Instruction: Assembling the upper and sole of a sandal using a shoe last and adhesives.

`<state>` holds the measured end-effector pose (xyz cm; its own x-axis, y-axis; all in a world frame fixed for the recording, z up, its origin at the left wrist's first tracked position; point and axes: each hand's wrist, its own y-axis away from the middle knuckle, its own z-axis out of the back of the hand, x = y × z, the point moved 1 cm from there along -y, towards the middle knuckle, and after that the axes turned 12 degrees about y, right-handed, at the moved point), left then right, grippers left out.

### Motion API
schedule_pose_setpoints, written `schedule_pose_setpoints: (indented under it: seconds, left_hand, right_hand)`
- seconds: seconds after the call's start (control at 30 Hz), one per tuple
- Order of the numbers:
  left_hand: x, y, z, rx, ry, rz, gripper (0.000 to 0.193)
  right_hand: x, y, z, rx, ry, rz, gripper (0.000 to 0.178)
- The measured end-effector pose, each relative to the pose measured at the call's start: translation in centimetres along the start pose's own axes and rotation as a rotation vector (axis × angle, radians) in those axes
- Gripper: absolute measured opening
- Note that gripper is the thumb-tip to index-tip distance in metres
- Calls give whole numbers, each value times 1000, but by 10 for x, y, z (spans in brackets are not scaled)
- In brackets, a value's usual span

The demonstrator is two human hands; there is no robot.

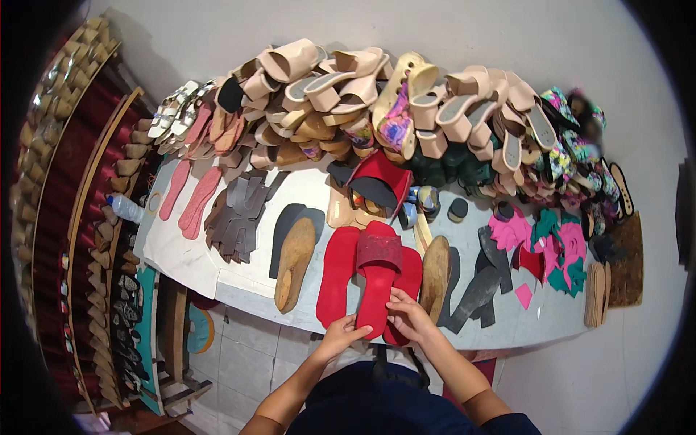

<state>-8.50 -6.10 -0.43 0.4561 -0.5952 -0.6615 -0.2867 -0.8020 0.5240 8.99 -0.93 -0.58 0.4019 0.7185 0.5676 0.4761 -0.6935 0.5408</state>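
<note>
Between both hands, near the table's front edge, is a red slide sandal (pixel 378 270) with a wide, darker red strap (pixel 380 252), its toe end pointing away from me. My left hand (pixel 342 336) pinches the heel end from the left, thumb on top. My right hand (pixel 407 317) grips the heel's right edge. Under and left of the sandal lies a flat red sole (pixel 336 279); another red sole (pixel 411 275) shows partly behind its right side. Wooden shoe lasts stand to either side: one last (pixel 296 264) at left on dark sole pieces, another last (pixel 434 279) at right.
Beige heeled slides (pixel 348 83) are piled along the wall. On the table (pixel 522 330) lie pink soles (pixel 201 203), dark cut pieces (pixel 239 214), black strips (pixel 478 290) and pink and green scraps (pixel 562 246). Racks of wooden lasts (pixel 101 290) stand at left, beside a plastic bottle (pixel 125 208).
</note>
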Motion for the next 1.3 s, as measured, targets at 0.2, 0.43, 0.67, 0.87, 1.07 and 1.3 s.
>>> schedule_pose_setpoints:
  seconds: [0.2,0.43,0.67,0.87,1.07,1.3]
  left_hand:
    - [-15,23,5,-103,137,-153,42]
    - [-36,86,51,-265,196,-365,45]
    - [-48,181,139,-473,216,-555,44]
    - [-59,271,224,-669,218,-654,46]
    - [-77,330,288,-825,268,-795,44]
    - [-134,363,358,-950,242,-905,48]
  right_hand:
    - [8,-11,-43,210,170,23,54]
    - [-18,-35,-132,451,341,23,57]
    - [-96,-57,-247,658,436,-93,52]
    - [-193,-81,-347,835,499,-140,53]
    - [-250,-93,-439,931,570,-240,59]
    - [-280,-130,-534,937,776,-237,64]
